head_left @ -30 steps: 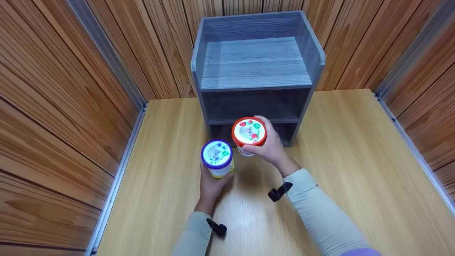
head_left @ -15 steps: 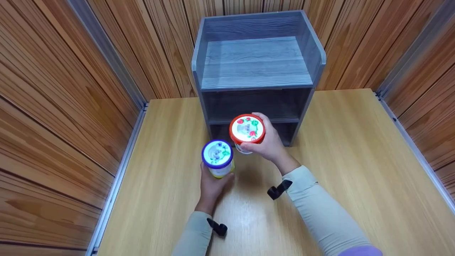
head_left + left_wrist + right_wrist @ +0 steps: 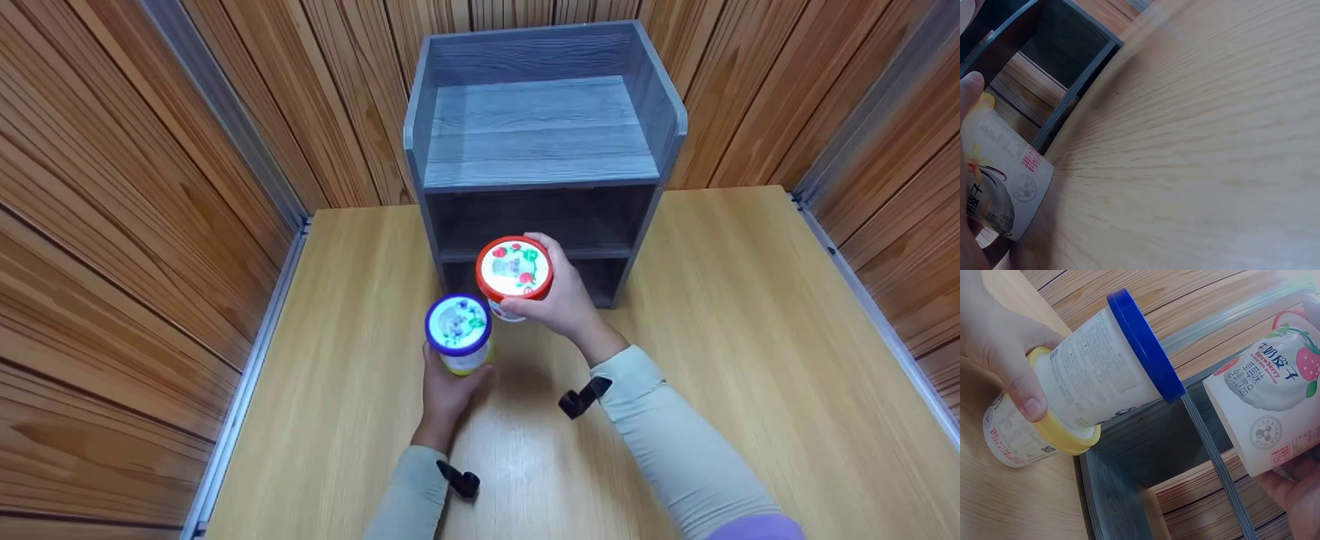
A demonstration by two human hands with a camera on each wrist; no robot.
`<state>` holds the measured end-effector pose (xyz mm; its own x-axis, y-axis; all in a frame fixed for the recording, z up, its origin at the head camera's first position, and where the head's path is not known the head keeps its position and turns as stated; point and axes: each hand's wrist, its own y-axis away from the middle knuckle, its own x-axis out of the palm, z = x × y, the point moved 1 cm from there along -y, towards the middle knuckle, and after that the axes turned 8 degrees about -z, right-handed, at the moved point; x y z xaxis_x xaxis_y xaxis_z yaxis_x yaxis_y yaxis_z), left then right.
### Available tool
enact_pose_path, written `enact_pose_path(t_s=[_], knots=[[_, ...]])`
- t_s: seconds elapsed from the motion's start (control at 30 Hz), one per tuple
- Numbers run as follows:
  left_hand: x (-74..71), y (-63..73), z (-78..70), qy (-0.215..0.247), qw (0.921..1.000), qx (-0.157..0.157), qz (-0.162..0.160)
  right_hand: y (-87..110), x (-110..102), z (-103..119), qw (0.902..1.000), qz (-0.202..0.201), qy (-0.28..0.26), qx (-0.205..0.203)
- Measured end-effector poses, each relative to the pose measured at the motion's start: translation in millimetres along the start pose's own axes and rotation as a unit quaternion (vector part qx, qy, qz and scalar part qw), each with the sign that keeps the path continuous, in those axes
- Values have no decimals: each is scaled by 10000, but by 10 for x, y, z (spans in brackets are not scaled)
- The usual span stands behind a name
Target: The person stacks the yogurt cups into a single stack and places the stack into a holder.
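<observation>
The left hand grips a stack of printed, tapering tubs. The right hand, angled toward eleven o'clock, clasps a red-lidded tub.

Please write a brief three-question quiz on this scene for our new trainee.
1. Multiple choice: Which flavour word is printed on the red-lidded cup? A) Mango B) Strawberry C) Banana
2. Fill in: The blue-lidded cup sits on the ____-lidded cup.
3. True or false: The right hand holds the blue-lidded cup.

Key: 1: B. 2: yellow; the left hand grips that yellow-lidded cup. 3: false; it holds the red-lidded cup.
</observation>
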<state>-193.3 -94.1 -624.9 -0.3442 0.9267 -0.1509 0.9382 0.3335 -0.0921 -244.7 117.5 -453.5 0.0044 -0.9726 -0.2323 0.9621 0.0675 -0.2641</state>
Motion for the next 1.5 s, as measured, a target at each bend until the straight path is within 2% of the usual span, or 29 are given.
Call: enact_pose_path(t_s=[0.43, 1.03, 1.5], knots=[[0, 7, -15, -143, 9999, -16, 9, -12, 123, 95, 9999, 82, 32, 114], [1, -16, -5, -209, 9996, 192, 16, -6, 307, 162, 9996, 240, -19, 154], [6, -27, -8, -152, 9998, 152, 60, 17, 423, 200, 9991, 385, -47, 179]])
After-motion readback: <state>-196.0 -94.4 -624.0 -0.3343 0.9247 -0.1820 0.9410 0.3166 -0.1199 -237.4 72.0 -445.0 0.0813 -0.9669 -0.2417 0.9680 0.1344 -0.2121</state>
